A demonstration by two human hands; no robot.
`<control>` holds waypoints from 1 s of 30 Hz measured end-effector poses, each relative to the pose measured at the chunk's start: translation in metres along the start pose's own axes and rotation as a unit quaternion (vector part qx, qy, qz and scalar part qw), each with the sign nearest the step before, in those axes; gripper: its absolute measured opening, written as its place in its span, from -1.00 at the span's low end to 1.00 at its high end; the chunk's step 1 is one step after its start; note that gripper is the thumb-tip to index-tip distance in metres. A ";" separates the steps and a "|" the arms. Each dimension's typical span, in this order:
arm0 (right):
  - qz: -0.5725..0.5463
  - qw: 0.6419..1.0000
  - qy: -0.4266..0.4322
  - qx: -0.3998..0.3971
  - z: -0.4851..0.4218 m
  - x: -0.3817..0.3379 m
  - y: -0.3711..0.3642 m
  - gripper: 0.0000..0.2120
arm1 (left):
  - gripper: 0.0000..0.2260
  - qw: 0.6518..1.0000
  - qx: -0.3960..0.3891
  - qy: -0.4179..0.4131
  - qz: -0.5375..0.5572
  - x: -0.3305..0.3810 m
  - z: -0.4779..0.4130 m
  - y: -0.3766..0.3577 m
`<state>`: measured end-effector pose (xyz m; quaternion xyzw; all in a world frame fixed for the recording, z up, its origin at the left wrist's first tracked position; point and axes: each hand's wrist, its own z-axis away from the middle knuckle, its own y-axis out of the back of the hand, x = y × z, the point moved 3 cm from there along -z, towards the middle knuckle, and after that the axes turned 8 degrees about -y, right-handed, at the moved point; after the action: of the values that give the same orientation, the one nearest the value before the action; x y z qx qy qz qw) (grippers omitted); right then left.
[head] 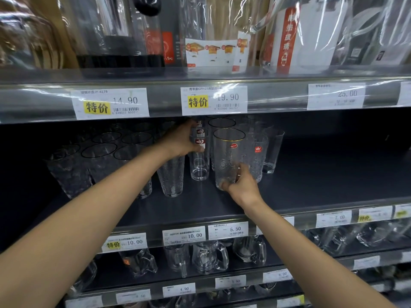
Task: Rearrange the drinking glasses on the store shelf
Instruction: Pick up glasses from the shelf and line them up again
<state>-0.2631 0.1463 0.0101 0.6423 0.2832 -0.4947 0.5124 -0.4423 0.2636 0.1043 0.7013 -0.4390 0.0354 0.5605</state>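
Left hand (181, 141) grips a stack of empty upright clear tumblers (199, 156); right hand (241, 185) grips an empty upright gold-rimmed textured glass (226, 156) near the dark shelf's (311, 185) front edge.

Boxed glass pitchers (295, 36) fill the top shelf; yellow-marked price tags (110, 103) line its edge; handled glass mugs (209, 256) stand below.

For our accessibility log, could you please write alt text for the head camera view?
A person's two bare hands handle glasses on a dark store shelf: the left hand grips a stack of slim clear glasses, and the right hand holds the base of a gold-rimmed textured glass. Price tags line the shelf edges; glass mugs sit below.
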 end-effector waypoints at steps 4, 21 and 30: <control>-0.001 1.000 -0.002 -0.005 0.001 -0.001 0.000 -0.37 | -0.25 1.000 -0.006 0.005 0.013 0.007 0.005 0.002; 0.177 0.952 0.202 -0.150 0.084 -0.125 0.012 -0.89 | -0.65 0.986 -0.074 0.024 -0.145 -0.019 0.090 0.136; 0.437 0.848 0.270 -0.132 0.036 -0.200 -0.070 -0.69 | -0.46 0.972 -0.146 0.018 -0.184 -0.055 0.082 0.127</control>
<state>-0.4062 0.1635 0.1694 0.7341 0.1628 0.0156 0.6591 -0.5957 0.2295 0.1405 0.6798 -0.2928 -0.1205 0.6616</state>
